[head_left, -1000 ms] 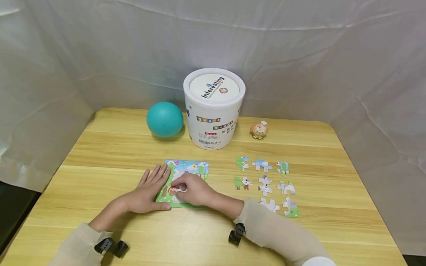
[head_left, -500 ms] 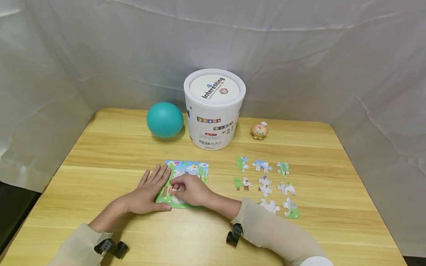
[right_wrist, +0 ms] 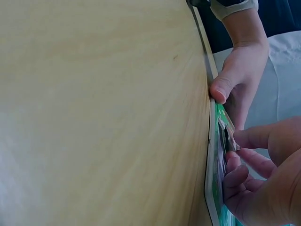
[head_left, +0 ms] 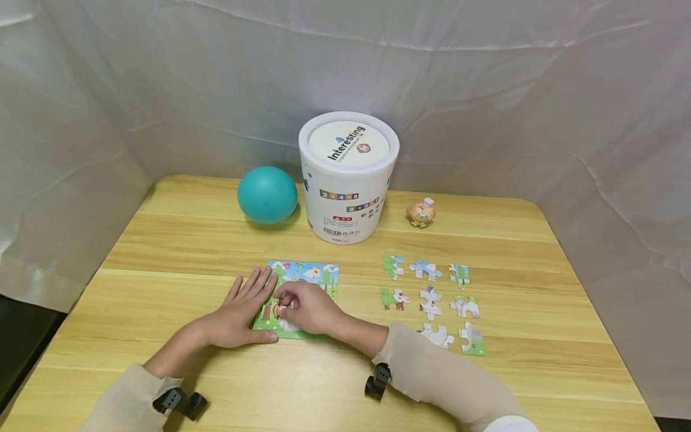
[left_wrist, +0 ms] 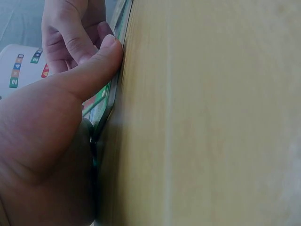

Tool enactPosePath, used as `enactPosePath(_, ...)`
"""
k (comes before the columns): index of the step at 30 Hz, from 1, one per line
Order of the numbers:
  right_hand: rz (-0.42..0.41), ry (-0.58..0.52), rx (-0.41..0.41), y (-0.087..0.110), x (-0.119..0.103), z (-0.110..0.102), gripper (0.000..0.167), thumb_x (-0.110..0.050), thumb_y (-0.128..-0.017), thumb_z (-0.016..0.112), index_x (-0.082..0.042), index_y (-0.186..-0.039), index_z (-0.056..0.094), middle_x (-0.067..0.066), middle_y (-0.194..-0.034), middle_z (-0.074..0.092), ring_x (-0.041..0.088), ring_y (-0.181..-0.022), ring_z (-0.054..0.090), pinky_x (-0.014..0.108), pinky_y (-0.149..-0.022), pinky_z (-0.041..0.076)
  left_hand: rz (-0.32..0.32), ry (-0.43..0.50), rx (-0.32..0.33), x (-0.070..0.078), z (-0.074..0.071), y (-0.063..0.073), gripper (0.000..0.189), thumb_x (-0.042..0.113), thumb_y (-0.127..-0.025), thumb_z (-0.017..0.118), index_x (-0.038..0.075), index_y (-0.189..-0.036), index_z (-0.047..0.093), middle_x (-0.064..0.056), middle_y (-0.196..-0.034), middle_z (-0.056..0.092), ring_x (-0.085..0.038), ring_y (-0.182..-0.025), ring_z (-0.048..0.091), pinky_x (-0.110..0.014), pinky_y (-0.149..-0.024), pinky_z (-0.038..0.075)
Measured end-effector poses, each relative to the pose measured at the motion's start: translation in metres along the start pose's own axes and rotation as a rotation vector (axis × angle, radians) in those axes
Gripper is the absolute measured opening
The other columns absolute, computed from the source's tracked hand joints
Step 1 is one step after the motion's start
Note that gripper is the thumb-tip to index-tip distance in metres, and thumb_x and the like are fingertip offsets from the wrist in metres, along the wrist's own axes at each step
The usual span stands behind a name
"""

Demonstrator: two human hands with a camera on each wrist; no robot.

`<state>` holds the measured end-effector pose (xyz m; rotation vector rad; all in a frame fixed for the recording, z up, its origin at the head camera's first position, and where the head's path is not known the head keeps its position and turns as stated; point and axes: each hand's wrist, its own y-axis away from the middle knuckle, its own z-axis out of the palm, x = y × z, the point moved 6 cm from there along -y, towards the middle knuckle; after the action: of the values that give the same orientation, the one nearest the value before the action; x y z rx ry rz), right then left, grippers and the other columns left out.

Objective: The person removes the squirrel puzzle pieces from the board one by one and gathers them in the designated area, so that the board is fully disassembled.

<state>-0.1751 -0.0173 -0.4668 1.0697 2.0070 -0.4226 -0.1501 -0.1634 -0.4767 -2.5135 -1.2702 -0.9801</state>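
Observation:
My left hand [head_left: 237,318] lies with straight, spread fingers along the left side of a colourful jigsaw board [head_left: 327,269], its thumb at the near left corner. Over the board's left middle, my right hand [head_left: 315,309] pinches a small jigsaw piece [head_left: 279,309] between thumb and finger. The right wrist view shows this piece [right_wrist: 230,139] tilted, with one edge at the board surface. Much of the board's picture is hidden under the right hand. In the left wrist view, the left thumb [left_wrist: 106,54] rests along the board's edge.
Several loose jigsaw pieces [head_left: 430,302] lie spread in rows on the table [head_left: 540,288] right of the board, the nearest ones close to the right sleeve. Behind stand a teal ball [head_left: 267,195], a white lidded bucket [head_left: 345,180] and a small chick figurine [head_left: 420,213].
My right hand and forearm have shifted slightly left, and the pinched piece has turned a little over the board. The left hand stays in place.

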Motion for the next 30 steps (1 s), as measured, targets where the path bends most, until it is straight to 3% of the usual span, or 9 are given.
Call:
enactPosePath(6, -0.002, -0.043, 0.008, 0.0, -0.002, -0.001, 0.023, 0.001, -0.093, 0.069, -0.008, -0.114, 0.07, -0.005, -0.082, 0.071, -0.002, -0.067, 0.06, 0.017, -0.067, 0.05, 0.002, 0.005, -0.001, 0.0, 0.0, 0.0, 0.108, 0.046, -0.092, 0.073, -0.006, -0.16, 0.007, -0.027, -0.167, -0.008, -0.046, -0.152, -0.014, -0.063, -0.116, -0.017)
enactPosePath(12, 0.033, -0.17, 0.002, 0.001, 0.004, -0.009, 0.022, 0.003, -0.094, 0.066, -0.007, -0.113, 0.071, -0.002, -0.084, 0.074, 0.003, -0.068, 0.065, 0.02, -0.064, 0.05, -0.002, -0.003, 0.0, -0.001, 0.0, 0.0, 0.109, 0.048, -0.092, 0.072, -0.005, -0.161, 0.007, -0.027, -0.167, -0.008, -0.046, -0.152, -0.013, -0.062, -0.116, -0.017)
enactPosePath(20, 0.073, -0.279, -0.01, 0.012, 0.019, -0.038, 0.02, -0.003, -0.096, 0.068, -0.011, -0.114, 0.072, 0.001, -0.089, 0.075, 0.017, -0.077, 0.068, 0.023, -0.062, 0.048, -0.009, -0.009, 0.002, -0.001, 0.0, 0.0, 0.112, 0.049, -0.091, 0.074, -0.006, -0.16, 0.006, -0.027, -0.167, -0.008, -0.047, -0.152, -0.012, -0.063, -0.116, -0.015)
enactPosePath(23, 0.119, -0.321, -0.023, 0.02, 0.025, -0.05, 0.02, -0.004, -0.097, 0.068, -0.012, -0.115, 0.072, 0.004, -0.09, 0.074, 0.019, -0.071, 0.062, 0.023, -0.058, 0.044, -0.011, -0.007, 0.0, 0.0, -0.001, 0.0, 0.112, 0.049, -0.09, 0.074, -0.006, -0.16, 0.006, -0.027, -0.167, -0.008, -0.047, -0.152, -0.012, -0.063, -0.117, -0.015)
enactPosePath(27, 0.144, -0.336, -0.04, 0.032, 0.033, -0.065, 0.021, -0.003, -0.096, 0.068, -0.01, -0.116, 0.071, 0.005, -0.09, 0.073, 0.019, -0.066, 0.054, 0.023, -0.054, 0.04, -0.012, -0.004, -0.001, 0.002, -0.001, 0.0, 0.113, 0.049, -0.09, 0.075, -0.007, -0.16, 0.006, -0.028, -0.167, -0.008, -0.048, -0.152, -0.012, -0.063, -0.117, -0.015)
enactPosePath(30, 0.146, -0.317, -0.045, 0.041, 0.041, -0.076, 0.022, -0.004, -0.096, 0.069, -0.011, -0.116, 0.072, 0.002, -0.09, 0.072, 0.021, -0.07, 0.058, 0.023, -0.054, 0.041, -0.013, 0.001, -0.003, 0.002, -0.001, 0.0, 0.113, 0.049, -0.09, 0.075, -0.007, -0.16, 0.006, -0.028, -0.166, -0.008, -0.048, -0.152, -0.012, -0.063, -0.116, -0.015)
